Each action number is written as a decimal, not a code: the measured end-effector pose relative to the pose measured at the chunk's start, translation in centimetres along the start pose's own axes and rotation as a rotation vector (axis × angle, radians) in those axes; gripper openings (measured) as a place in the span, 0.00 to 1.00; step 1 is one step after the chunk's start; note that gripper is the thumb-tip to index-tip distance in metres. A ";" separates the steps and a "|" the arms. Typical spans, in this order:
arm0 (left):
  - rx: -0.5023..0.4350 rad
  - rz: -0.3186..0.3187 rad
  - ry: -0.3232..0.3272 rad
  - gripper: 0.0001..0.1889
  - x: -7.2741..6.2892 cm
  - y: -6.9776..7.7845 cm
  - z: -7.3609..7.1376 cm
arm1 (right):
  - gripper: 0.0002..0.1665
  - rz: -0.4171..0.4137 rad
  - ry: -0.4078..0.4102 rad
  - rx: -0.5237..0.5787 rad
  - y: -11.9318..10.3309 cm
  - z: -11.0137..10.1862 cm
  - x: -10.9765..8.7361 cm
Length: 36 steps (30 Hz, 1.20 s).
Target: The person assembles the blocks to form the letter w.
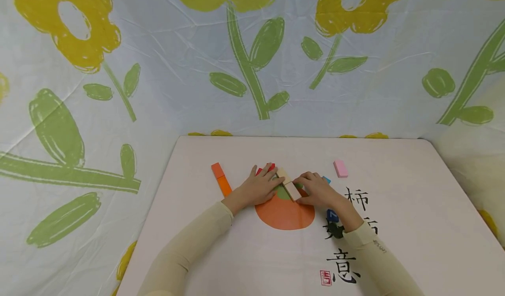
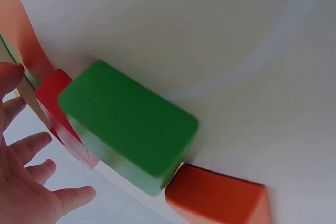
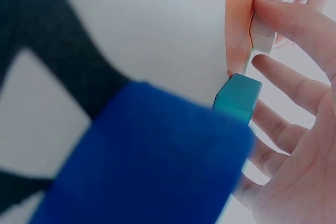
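Two pale wooden blocks lie end to end on the printed orange persimmon [image 1: 284, 217], the far block [image 1: 283, 175] and the near block [image 1: 293, 191]. My left hand [image 1: 256, 188] spreads its fingers from the left, a fingertip right at the far block. With thumb and index finger, my right hand [image 1: 317, 191] pinches the near block from the right. Red blocks [image 1: 270, 167] sit just beyond the left fingers. The left wrist view shows a green block [image 2: 128, 121], hidden under the hand in the head view. A teal block [image 3: 238, 95] stands beside the right fingers.
Orange blocks [image 1: 224, 185] form a row left of my left hand. Near my right wrist is a dark blue block [image 1: 332, 215]. A pink block [image 1: 341, 168] lies farther back. Black characters [image 1: 342, 265] are printed on the pale mat [image 1: 236, 265]; flowered cloth [image 1: 158, 90] hangs around it.
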State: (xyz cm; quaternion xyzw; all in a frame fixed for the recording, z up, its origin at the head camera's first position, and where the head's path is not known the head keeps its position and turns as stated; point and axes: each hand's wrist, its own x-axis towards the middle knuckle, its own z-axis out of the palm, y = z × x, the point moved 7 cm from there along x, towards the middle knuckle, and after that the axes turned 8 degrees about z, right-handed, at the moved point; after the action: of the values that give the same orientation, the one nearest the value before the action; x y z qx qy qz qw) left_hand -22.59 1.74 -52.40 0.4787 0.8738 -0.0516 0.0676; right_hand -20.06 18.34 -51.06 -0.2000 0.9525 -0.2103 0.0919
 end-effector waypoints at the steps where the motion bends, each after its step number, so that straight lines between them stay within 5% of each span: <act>1: 0.006 0.000 -0.001 0.30 0.0 0.0 0.0 | 0.32 -0.002 0.001 0.002 0.0 0.0 0.0; 11: 0.055 0.003 0.021 0.31 -0.4 0.7 -0.4 | 0.31 -0.033 0.020 0.011 -0.8 -0.6 -0.4; 20: 0.016 0.038 0.034 0.33 -1.1 3.0 -0.7 | 0.31 0.026 0.071 0.052 -1.2 -2.1 -1.8; 30: 0.051 0.067 0.012 0.35 -1.3 4.5 -0.8 | 0.30 0.019 0.172 0.156 -0.1 -3.7 -5.7; 36: 0.048 0.063 0.002 0.35 -1.4 4.7 -1.0 | 0.29 0.093 0.179 0.239 1.5 -3.9 -8.5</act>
State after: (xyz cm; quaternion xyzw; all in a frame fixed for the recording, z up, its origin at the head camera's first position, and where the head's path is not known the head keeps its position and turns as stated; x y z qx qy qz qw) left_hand -18.00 3.25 -51.32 0.5077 0.8568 -0.0700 0.0569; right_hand -13.91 24.57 -47.48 -0.1236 0.9334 -0.3347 0.0393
